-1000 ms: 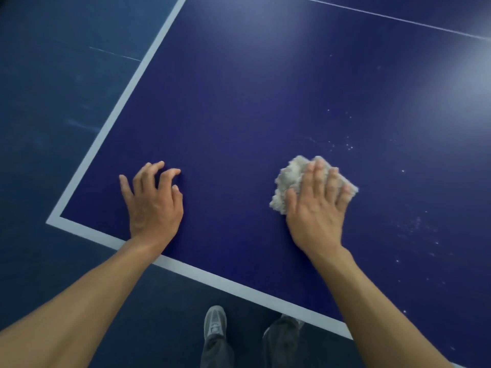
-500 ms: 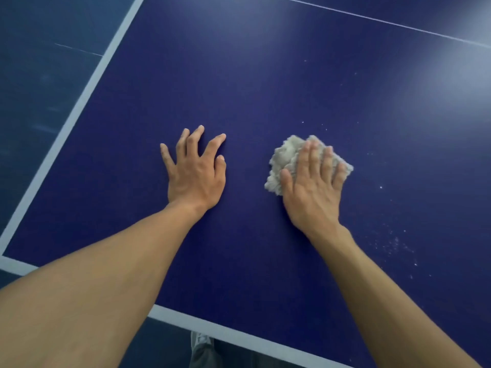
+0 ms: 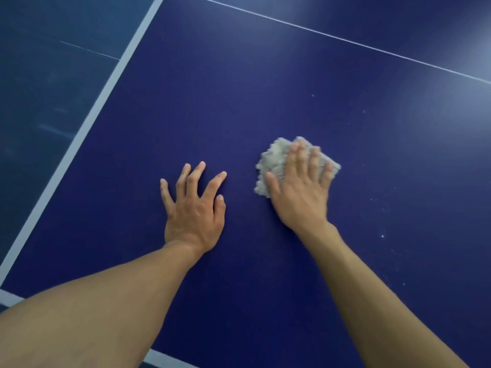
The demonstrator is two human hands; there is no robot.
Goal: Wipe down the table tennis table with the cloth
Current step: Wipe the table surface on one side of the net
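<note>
**A:** Start at the grip. What is the right hand (image 3: 300, 197) doing?

**B:** Nothing is clenched. Its grip is released, with the fingers laid out straight and close together and the palm pressing flat on the cloth (image 3: 272, 162). The hand is a little blurred (the fingertips most of all).

**A:** And the left hand (image 3: 195, 216)?

**B:** Its grip is released too. The fingers are spread and lie flat on the bare table (image 3: 239, 102). It holds nothing.

**A:** Where exactly is the cloth?

**B:** It's a pale grey, fluffy lump bunched under the right hand on the dark blue table top, well in from the white border stripe (image 3: 87, 126). It shows beside the thumb, past the fingertips and out by the little finger.

**A:** What lies around it?

**B:** The left hand is nearest, to the cloth's left and a bit closer to the person, with a strip of bare table between them. Small white specks (image 3: 382, 236) are scattered on the table to the right of the cloth and the right forearm. A thin white line (image 3: 345, 39) crosses the table well beyond the fingertips. Past the border stripe is the floor (image 3: 39, 75) (a duller blue, faintly scuffed).

**A:** Which way does the cloth run?

**B:** That's hard to say, because it's a crumpled wad about as wide as it is deep. If anything, the visible spread slants from near the thumb out to the far right. The fingers on it point away from the person, toward the thin line.
</note>
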